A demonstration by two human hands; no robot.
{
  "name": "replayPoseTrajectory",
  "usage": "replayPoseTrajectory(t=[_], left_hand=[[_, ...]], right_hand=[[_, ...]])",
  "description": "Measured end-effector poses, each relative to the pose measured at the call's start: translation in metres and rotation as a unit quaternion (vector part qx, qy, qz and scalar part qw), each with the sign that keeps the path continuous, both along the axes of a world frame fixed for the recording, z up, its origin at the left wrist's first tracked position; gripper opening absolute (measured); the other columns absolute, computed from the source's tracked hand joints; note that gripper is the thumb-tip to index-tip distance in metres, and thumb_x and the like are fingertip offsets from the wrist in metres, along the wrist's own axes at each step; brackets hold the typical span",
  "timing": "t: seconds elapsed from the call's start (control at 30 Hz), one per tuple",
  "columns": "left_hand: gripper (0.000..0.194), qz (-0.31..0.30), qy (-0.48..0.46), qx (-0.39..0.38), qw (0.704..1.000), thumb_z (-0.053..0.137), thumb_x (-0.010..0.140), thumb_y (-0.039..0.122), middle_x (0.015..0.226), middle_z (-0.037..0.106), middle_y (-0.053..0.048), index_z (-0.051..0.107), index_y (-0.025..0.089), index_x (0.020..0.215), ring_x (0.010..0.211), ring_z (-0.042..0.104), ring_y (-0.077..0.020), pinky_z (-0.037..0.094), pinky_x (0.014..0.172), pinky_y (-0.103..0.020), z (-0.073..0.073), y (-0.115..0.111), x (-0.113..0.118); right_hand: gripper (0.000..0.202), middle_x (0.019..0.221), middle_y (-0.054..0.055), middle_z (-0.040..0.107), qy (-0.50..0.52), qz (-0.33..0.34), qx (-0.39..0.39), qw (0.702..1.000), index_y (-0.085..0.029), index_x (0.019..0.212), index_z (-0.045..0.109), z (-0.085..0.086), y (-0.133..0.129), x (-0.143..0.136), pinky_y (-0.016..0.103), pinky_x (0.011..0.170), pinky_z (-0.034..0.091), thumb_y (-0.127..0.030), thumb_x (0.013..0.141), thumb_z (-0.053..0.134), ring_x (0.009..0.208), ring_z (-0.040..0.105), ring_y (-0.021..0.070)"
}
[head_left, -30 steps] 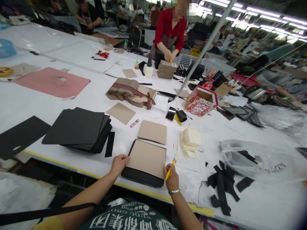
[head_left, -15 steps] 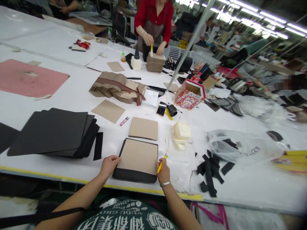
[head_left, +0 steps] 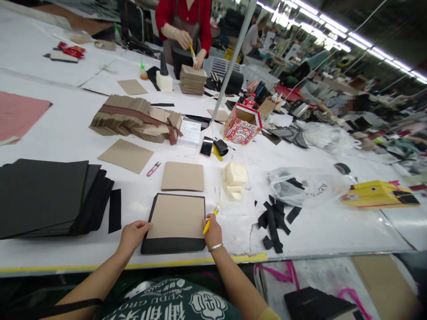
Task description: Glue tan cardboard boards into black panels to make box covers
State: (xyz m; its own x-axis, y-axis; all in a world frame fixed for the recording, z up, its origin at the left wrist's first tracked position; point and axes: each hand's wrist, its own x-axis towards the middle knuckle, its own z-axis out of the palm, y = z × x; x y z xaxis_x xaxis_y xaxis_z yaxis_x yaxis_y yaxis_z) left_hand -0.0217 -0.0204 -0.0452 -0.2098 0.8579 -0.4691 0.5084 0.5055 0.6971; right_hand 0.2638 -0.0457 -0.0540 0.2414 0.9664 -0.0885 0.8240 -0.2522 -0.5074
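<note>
In front of me a beige board [head_left: 176, 215] lies on a pile of black sheets [head_left: 173, 246], with a black strip showing along the near side. My left hand [head_left: 133, 235] pinches the board's left edge. A yellow-handled brush [head_left: 207, 226] is held in my right hand [head_left: 213, 232], whose fingers also touch the board's right edge. Just beyond lies a beige stack of boards [head_left: 183, 176]. To the right of that stands a cream glue container [head_left: 235, 174]. A big pile of black sheets [head_left: 43, 195] and a single black strip [head_left: 115, 211] lie to my left.
Pink thread snips [head_left: 154, 169], a phone [head_left: 206, 146] and a red patterned box [head_left: 243, 124] lie farther back. Black scraps [head_left: 274, 222] and a plastic bag [head_left: 307, 186] are on the right. Across the table, a person in red [head_left: 183, 31] brushes a stack of boards [head_left: 192, 80].
My view has turned to the right, so things on the table appear shifted left. Both hands stay at the board's edges. The person across has moved the brush slightly.
</note>
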Motion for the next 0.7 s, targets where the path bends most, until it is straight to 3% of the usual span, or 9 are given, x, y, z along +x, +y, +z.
replayPoseTrajectory(t=[0.13, 0.4, 0.7], left_hand=[[0.029, 0.0, 0.016, 0.008, 1.0, 0.056, 0.062, 0.045, 0.062, 0.066, -0.001, 0.066, 0.018, 0.063, 0.067, 0.06, -0.0198, 0.04, 0.059, -0.024, -0.006, 0.002, -0.001], [0.023, -0.029, 0.004, 0.025, 0.999, 0.053, 0.062, 0.035, 0.054, 0.061, -0.002, 0.065, 0.015, 0.059, 0.057, 0.056, -0.0165, 0.038, 0.054, -0.024, -0.004, 0.01, -0.006], [0.02, -0.035, 0.017, 0.017, 0.999, 0.059, 0.06, 0.034, 0.06, 0.064, -0.003, 0.065, 0.015, 0.059, 0.062, 0.058, -0.0165, 0.038, 0.057, -0.023, -0.012, 0.012, -0.01]], right_hand=[[0.017, 0.057, -0.003, 0.053, -0.012, 0.011, -0.019, 1.0, -0.019, 0.095, 0.046, 0.0, 0.004, 0.0, 0.021, 0.048, 0.03, -0.029, 0.082, 0.042, 0.051, 0.053, 0.0144], [0.019, 0.059, -0.003, 0.051, -0.029, 0.026, -0.036, 0.999, -0.017, 0.097, 0.046, -0.002, 0.01, -0.001, 0.02, 0.047, 0.023, -0.03, 0.083, 0.045, 0.048, 0.045, 0.0111], [0.02, 0.056, -0.004, 0.046, -0.042, 0.023, -0.056, 0.997, -0.016, 0.098, 0.048, 0.008, 0.011, -0.005, 0.02, 0.048, 0.02, -0.028, 0.082, 0.048, 0.046, 0.037, 0.009]])
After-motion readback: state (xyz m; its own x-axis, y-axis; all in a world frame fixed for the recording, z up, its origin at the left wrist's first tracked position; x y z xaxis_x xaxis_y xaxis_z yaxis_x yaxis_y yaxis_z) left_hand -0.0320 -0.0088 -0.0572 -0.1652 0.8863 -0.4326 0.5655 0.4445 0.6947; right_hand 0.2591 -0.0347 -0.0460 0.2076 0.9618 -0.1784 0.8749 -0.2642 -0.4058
